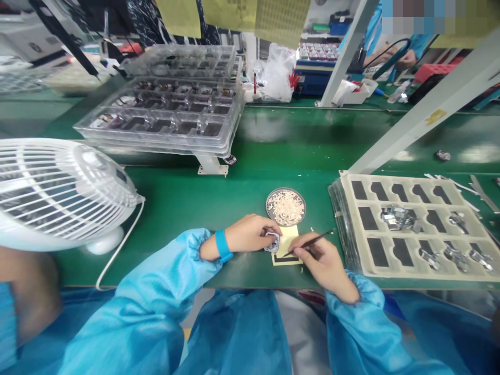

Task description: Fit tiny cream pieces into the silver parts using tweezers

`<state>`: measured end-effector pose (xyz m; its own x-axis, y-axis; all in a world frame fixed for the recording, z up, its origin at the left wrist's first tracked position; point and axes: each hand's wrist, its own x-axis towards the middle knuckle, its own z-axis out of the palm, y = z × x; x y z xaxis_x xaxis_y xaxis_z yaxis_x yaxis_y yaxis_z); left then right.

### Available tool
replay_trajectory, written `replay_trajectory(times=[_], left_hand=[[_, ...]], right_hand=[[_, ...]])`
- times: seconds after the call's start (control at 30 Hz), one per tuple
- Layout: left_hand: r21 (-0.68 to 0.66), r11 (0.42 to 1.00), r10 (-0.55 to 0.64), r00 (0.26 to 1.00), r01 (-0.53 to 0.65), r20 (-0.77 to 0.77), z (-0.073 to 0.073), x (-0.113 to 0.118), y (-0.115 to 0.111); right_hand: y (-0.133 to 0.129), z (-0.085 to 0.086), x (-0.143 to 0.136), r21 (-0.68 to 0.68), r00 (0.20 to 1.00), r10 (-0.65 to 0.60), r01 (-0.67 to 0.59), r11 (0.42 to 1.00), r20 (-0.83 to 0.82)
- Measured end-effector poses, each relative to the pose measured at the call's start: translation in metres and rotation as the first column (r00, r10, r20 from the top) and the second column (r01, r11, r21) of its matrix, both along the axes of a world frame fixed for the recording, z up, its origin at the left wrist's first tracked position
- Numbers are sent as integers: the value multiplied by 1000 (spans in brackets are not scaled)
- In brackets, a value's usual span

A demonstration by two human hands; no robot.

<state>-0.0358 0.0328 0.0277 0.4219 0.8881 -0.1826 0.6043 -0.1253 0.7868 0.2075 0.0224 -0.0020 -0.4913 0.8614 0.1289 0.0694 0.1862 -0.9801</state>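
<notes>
My left hand [250, 233] is closed around a small square watch case [272, 242] with a pale rim, its fingers over the top of it. In my right hand [318, 258] is a pair of dark, thin tweezers [312, 241], tip pointing down and left. That tip is over a yellow paper sheet [288, 238] with a dark strip along its lower edge. Just beyond the sheet lies a round dish [267, 204] full of small cream-coloured bits. Whether the tweezers grip anything is too small to make out.
A white fan [58, 192] stands at the left with its cord on the green bench [167, 200]. Clear trays [172, 138] sit on a raised shelf behind. At right, a cream tray [351, 224] holds several metal parts below a slanted white post [425, 104]. Another person's hands [408, 58] show across the bench.
</notes>
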Motion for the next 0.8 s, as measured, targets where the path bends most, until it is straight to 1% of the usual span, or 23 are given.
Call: replay_trajectory(times=[0.03, 0.1, 0.2, 0.27, 0.3, 0.37, 0.43, 0.5, 0.6, 0.8], left_hand=[[-12, 1000, 24, 999, -24, 20, -3, 0, 0], [-58, 995, 87, 992, -82, 89, -10, 2, 0], [-192, 969, 200, 949, -154, 245, -19, 7, 0], [-261, 951, 249, 913, -167, 322, -21, 12, -2], [-271, 946, 267, 901, -177, 342, -21, 14, -2], [-244, 946, 291, 890, -213, 352, -21, 17, -4], [-199, 951, 294, 896, -238, 334, -22, 18, -4], [-170, 959, 272, 911, -228, 310, -24, 17, -4], [-156, 969, 232, 926, -192, 298, -27, 15, -4], [-128, 974, 215, 935, -185, 282, -30, 15, -5]], right_hand=[[0, 1, 2, -4, 997, -33, 33, 999, -63], [2, 2, 4, 37, 981, -112, 119, 992, -158], [5, 4, 4, 159, 958, -194, 229, 960, -210], [7, 4, 3, 214, 949, -215, 265, 940, -231], [7, 4, 2, 232, 948, -215, 270, 935, -234], [7, 4, 0, 262, 951, -205, 264, 928, -231], [7, 3, -1, 284, 955, -195, 255, 924, -224], [6, 2, -1, 294, 959, -189, 247, 923, -212], [6, 0, -2, 300, 972, -179, 218, 929, -152], [8, -3, -3, 340, 983, -175, 186, 922, -62]])
